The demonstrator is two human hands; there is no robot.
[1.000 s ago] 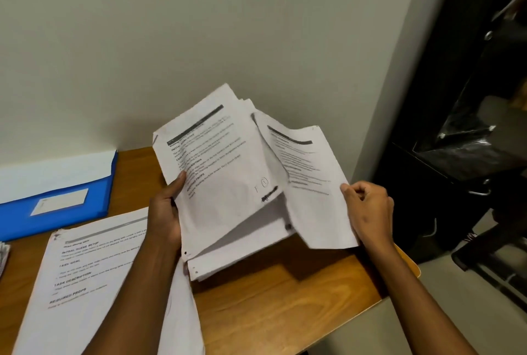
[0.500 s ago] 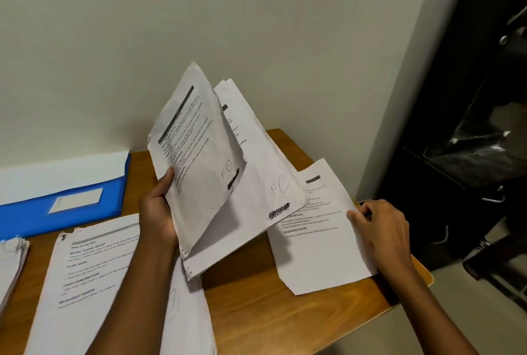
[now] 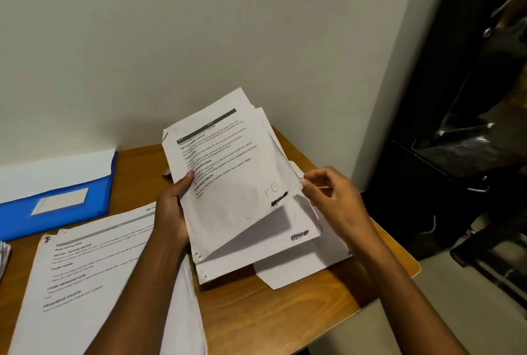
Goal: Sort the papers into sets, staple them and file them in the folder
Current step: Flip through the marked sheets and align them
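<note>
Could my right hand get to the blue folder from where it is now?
Probably not directly. The right hand is at the edge of the held papers, and those papers plus the left hand sit between it and the blue folder at far left.

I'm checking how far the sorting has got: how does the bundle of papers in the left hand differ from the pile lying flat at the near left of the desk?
The held bundle is lifted and tilted, gripped by the left hand; the flat pile rests on the desk. The held bundle's sheets are fanned apart; the flat pile's lie stacked. Both are white printed pages with bold headings.
</note>
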